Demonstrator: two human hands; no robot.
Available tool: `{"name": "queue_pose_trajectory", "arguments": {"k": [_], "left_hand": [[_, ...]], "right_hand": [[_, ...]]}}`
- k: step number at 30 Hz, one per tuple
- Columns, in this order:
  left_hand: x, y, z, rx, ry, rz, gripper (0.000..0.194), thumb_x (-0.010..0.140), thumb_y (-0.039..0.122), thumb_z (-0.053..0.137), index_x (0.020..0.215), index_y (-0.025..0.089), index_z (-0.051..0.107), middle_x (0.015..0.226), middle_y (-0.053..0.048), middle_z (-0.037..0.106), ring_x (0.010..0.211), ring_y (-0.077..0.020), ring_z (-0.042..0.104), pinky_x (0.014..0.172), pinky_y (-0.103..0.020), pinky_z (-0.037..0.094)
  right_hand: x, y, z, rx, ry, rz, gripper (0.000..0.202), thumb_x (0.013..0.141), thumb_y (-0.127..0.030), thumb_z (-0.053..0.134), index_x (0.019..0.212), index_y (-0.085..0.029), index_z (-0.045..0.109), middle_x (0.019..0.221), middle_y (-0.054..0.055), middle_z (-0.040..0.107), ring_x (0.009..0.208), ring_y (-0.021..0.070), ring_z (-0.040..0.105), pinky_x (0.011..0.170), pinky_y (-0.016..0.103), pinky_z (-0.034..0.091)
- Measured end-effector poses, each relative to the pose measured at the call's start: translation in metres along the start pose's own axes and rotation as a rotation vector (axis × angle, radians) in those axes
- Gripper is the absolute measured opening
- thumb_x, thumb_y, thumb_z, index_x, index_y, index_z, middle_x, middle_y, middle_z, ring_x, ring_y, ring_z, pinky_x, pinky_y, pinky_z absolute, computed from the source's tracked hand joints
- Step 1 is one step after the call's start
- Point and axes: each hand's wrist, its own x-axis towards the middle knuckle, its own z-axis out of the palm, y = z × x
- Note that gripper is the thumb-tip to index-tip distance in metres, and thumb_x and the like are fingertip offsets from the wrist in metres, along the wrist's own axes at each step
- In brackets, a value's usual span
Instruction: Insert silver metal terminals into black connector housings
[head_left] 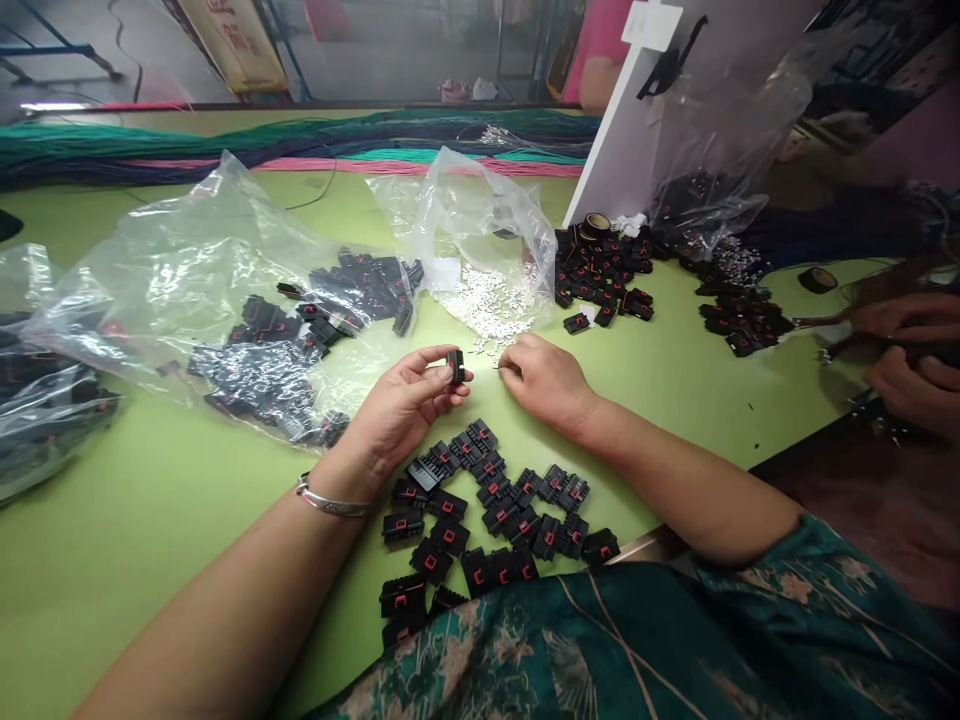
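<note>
On the green surface [675,390], many things are standing around the two hands. A large clear bag [187,240] with black parts spreads at the left, and its near edge comes close to the left wrist, which wears a silver bracelet [334,505]. Straight ahead, an open clear bag [484,180] contains small white pieces [491,300], some spilled in front of the right hand. Farther back, long wires [300,140] lie across. At the right are a heap of black connectors [600,265], a tape roll [596,226] upon it, and a white panel [626,130]; beyond this, another person's hands [911,350] are at work. Loose connectors [502,505] with red clips occupy the space between the forearms.

The left grip [409,400] is closed around one black connector [455,366], held upright between thumb and fingers. The right grip [544,380] has its fingertips pinched together, just beside it; whether they hold something is too small to tell.

A banner [236,45] behind carries characters, but they cannot be read.
</note>
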Motion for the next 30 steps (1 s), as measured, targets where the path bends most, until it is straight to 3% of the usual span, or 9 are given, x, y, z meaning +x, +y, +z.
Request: {"name": "queue_pose_trajectory", "arguments": {"k": [12, 21, 30], "left_hand": [[0.000, 0.000, 0.001, -0.009, 0.005, -0.012, 0.038, 0.072, 0.011, 0.078, 0.107, 0.012, 0.061, 0.080, -0.010, 0.074, 0.065, -0.0122, 0.066, 0.064, -0.021, 0.053], [0.001, -0.001, -0.001, -0.007, -0.027, -0.018, 0.040, 0.073, 0.011, 0.077, 0.110, 0.011, 0.061, 0.085, -0.012, 0.074, 0.067, -0.0119, 0.066, 0.064, -0.020, 0.052], [0.000, -0.005, -0.003, 0.018, -0.095, 0.008, 0.038, 0.073, 0.015, 0.079, 0.109, 0.013, 0.064, 0.085, -0.009, 0.073, 0.067, -0.0116, 0.066, 0.064, -0.021, 0.053]], "right_hand": [[0.005, -0.004, 0.003, -0.110, -0.009, -0.023, 0.023, 0.095, -0.025, 0.047, 0.092, -0.018, 0.069, 0.098, 0.007, 0.064, 0.083, 0.0180, 0.056, 0.063, 0.031, 0.030], [0.013, -0.004, 0.010, -0.113, -0.017, -0.175, 0.019, 0.089, -0.018, 0.047, 0.093, -0.016, 0.065, 0.093, 0.008, 0.066, 0.077, 0.0179, 0.053, 0.060, 0.031, 0.027], [0.000, -0.011, 0.001, 0.168, 0.272, -0.351, 0.016, 0.089, -0.018, 0.043, 0.083, -0.017, 0.058, 0.080, 0.006, 0.061, 0.074, 0.0162, 0.052, 0.069, 0.028, 0.040]]}}
